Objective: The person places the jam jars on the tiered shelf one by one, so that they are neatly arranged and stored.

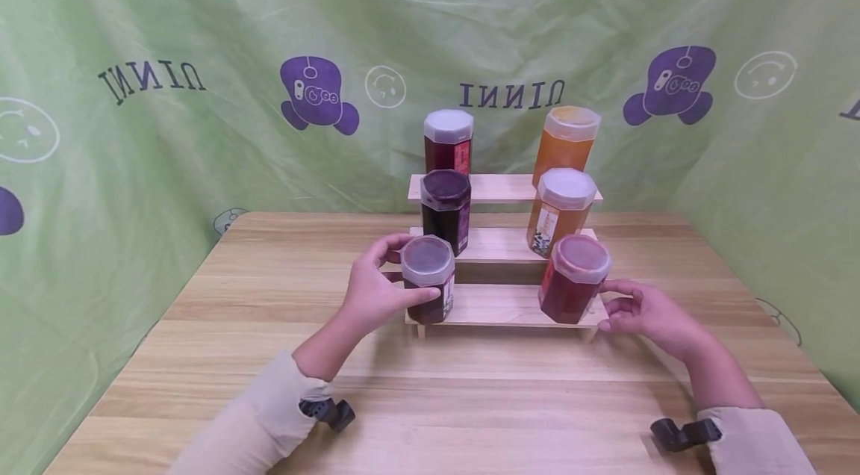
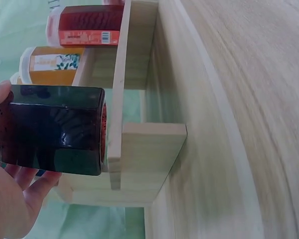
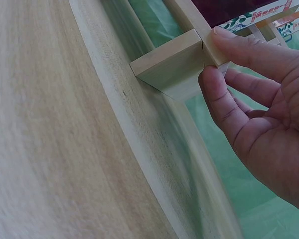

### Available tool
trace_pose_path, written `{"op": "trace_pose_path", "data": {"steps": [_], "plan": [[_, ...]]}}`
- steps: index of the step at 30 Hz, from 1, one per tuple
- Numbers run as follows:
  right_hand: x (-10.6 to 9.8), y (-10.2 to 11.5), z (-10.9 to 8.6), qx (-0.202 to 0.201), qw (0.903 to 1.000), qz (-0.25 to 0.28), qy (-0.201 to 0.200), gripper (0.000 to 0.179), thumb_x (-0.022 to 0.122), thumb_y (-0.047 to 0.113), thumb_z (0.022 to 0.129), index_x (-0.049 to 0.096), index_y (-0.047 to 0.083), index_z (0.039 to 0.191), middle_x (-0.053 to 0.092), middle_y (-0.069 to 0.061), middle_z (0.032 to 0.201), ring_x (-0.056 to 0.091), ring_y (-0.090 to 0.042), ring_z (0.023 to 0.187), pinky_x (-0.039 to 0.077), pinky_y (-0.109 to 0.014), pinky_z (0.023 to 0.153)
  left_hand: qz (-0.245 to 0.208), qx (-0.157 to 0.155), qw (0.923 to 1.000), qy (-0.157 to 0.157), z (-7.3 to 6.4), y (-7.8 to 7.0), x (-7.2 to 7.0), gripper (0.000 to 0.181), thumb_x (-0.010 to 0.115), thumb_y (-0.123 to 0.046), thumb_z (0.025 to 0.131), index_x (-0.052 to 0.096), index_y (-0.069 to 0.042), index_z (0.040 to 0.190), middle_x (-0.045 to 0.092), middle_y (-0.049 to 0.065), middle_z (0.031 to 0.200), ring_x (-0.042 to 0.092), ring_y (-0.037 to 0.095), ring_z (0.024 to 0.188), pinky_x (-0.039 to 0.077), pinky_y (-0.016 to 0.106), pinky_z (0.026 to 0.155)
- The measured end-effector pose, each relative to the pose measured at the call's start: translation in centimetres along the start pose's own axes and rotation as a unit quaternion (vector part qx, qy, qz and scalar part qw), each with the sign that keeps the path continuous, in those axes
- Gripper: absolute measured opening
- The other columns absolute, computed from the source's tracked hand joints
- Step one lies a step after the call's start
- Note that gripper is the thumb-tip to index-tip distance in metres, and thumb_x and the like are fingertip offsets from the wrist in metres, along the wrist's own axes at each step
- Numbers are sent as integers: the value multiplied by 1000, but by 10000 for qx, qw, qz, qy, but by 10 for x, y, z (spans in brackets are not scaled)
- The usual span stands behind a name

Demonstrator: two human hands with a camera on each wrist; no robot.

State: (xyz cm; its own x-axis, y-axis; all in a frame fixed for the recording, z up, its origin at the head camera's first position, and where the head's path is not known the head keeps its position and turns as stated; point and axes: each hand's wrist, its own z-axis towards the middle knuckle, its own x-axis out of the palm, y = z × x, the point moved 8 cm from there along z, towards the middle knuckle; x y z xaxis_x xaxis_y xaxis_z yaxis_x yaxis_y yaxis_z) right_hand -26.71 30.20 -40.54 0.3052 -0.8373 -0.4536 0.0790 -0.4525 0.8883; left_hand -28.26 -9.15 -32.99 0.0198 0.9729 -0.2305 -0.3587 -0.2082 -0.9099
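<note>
My left hand (image 1: 376, 288) grips a dark jar (image 1: 428, 299) with a translucent lid at the left end of the lowest step of a wooden three-step rack (image 1: 497, 305). In the left wrist view the dark jar (image 2: 50, 129) has its base right by the board (image 2: 118, 99); whether it fully rests there I cannot tell. At the rack's right end my right hand (image 1: 648, 314) pinches the end of the lowest board (image 3: 217, 55) between thumb and fingers. Just beside that hand, a red jar (image 1: 571, 288) stands tilted-looking on the same step.
On the middle step are a dark purple jar (image 1: 443, 217) and an orange jar (image 1: 561, 213). The top step (image 1: 504, 188) bears a deep red jar (image 1: 448, 150) and another orange jar (image 1: 567, 146). A green printed cloth (image 1: 255, 27) hangs behind the wooden table (image 1: 484, 408).
</note>
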Motion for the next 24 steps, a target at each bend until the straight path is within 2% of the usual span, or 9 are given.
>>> {"op": "trace_pose_path", "data": {"steps": [9, 24], "plan": [[1, 2, -1, -23, 10000, 78, 38, 72, 75, 8, 83, 36, -15, 139, 62, -19, 105, 62, -14, 92, 56, -27, 77, -140, 60, 9999, 18, 3, 4, 12, 81, 96, -9, 54, 59, -8, 126, 63, 7, 113, 59, 25, 97, 58, 38, 81], [0, 0, 0, -38, 10000, 3, -3, 71, 75, 8, 84, 36, -14, 139, 62, -19, 106, 62, -12, 93, 55, -27, 77, -285, 58, 9996, -40, 4, 8, 17, 75, 95, -10, 58, 61, -11, 125, 61, 5, 113, 59, 23, 101, 57, 32, 83]]}}
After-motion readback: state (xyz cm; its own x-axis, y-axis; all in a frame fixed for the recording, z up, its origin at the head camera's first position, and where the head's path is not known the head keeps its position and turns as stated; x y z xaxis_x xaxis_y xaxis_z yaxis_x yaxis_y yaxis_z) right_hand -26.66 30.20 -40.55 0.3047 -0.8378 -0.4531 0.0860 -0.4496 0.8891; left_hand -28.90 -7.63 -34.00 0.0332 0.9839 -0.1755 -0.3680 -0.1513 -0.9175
